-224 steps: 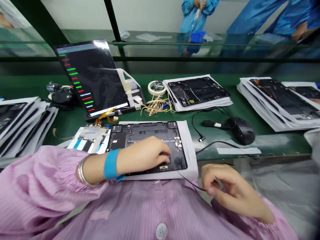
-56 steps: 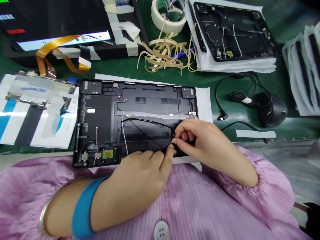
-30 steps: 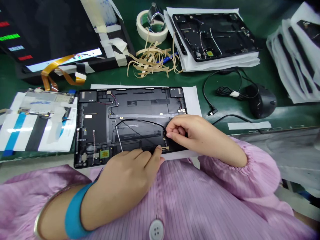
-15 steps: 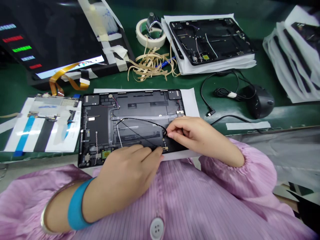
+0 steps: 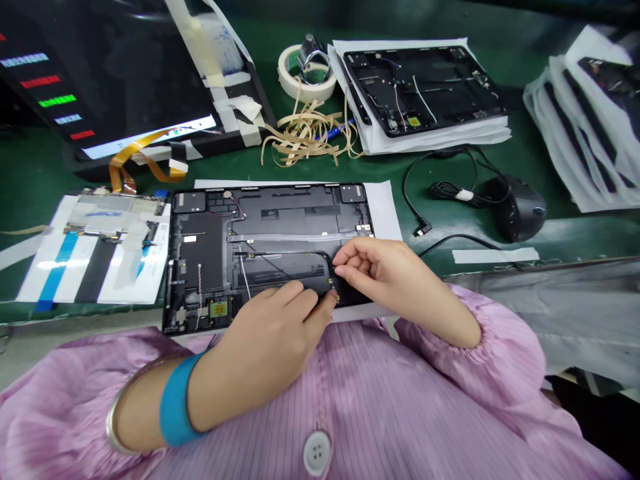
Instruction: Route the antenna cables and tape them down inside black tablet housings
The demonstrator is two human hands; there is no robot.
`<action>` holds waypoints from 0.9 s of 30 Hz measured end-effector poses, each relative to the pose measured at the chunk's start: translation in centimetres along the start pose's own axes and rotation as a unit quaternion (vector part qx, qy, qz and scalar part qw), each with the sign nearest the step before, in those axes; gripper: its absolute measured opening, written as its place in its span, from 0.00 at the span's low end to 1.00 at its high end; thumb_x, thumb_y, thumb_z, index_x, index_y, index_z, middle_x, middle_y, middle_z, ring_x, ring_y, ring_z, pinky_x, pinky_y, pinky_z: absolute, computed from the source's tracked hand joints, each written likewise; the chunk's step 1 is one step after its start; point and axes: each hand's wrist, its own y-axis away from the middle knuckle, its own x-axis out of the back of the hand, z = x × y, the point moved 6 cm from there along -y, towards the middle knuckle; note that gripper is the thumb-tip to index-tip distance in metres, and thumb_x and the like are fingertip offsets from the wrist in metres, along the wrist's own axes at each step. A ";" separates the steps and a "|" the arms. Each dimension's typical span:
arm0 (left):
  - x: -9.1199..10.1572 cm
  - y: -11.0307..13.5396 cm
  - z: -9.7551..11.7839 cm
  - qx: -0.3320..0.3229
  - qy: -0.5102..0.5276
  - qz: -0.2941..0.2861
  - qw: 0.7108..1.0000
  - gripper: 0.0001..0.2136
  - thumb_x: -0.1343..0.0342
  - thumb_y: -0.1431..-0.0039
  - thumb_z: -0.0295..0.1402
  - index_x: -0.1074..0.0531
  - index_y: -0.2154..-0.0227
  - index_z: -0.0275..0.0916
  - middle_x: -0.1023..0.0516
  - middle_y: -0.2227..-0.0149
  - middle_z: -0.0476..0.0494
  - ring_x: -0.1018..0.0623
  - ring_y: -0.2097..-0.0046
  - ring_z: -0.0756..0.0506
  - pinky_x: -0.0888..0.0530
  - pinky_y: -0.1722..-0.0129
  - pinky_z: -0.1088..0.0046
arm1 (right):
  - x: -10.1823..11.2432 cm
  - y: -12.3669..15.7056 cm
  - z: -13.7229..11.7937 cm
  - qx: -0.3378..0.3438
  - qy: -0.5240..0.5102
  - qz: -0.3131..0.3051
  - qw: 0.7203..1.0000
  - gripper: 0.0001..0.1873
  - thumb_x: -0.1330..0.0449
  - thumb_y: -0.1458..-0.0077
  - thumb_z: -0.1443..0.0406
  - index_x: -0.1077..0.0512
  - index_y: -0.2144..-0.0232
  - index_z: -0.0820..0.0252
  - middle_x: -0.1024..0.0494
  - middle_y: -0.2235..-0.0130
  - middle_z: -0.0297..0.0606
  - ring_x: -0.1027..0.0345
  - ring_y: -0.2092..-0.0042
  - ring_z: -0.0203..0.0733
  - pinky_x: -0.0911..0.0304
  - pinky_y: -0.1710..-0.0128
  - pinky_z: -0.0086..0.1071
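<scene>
Nearest the camera, pink striped sleeves fill the lower edge, with a blue wristband and a silver bangle on the left forearm. The left hand lies on the near edge of the open black tablet back housing, its fingertips pressing down beside a small gold connector. The right hand sits just beside it, its grip pinched together on the end of a thin black cable that arcs across the inside of the housing. The left hand's grip is closed flat, clamped on nothing.

The housing rests on a white paper sheet at the near edge of the green bench. To its left lies a white sheet with blue and black tape strips. To the right are a black computer mouse and its coiled lead. Farther back sit a heap of tan tape offcuts, a roll of cream masking tape, a second black housing on stacked paper, and a propped dark screen with coloured bars.
</scene>
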 end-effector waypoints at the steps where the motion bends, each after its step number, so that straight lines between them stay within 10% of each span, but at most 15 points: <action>1: -0.1 0.0 0.0 0.001 0.001 0.001 1.000 0.16 0.49 0.40 0.27 0.31 0.50 0.31 0.28 0.70 0.44 0.29 0.68 0.45 0.31 0.73 0.68 | -0.2 -0.2 0.1 -0.012 -0.007 -0.012 1.000 0.01 0.43 0.46 0.69 0.31 0.69 0.59 0.28 0.77 0.27 0.35 0.76 0.30 0.42 0.74 0.26; 11: -0.5 0.0 -0.2 0.003 0.006 0.010 1.000 0.16 0.50 0.41 0.26 0.33 0.49 0.31 0.28 0.71 0.45 0.29 0.68 0.45 0.30 0.74 0.68 | -1.6 -0.3 1.3 -0.108 -0.125 -0.078 0.983 0.06 0.44 0.44 0.62 0.36 0.66 0.58 0.30 0.82 0.23 0.39 0.86 0.29 0.46 0.86 0.22; 27: -0.5 0.0 -0.3 -0.002 0.022 -0.003 1.000 0.16 0.51 0.40 0.25 0.33 0.50 0.29 0.28 0.71 0.45 0.29 0.68 0.45 0.31 0.74 0.68 | -1.4 -0.2 0.6 -0.043 -0.091 -0.033 0.994 0.05 0.44 0.45 0.66 0.36 0.72 0.59 0.37 0.84 0.22 0.46 0.82 0.28 0.50 0.79 0.25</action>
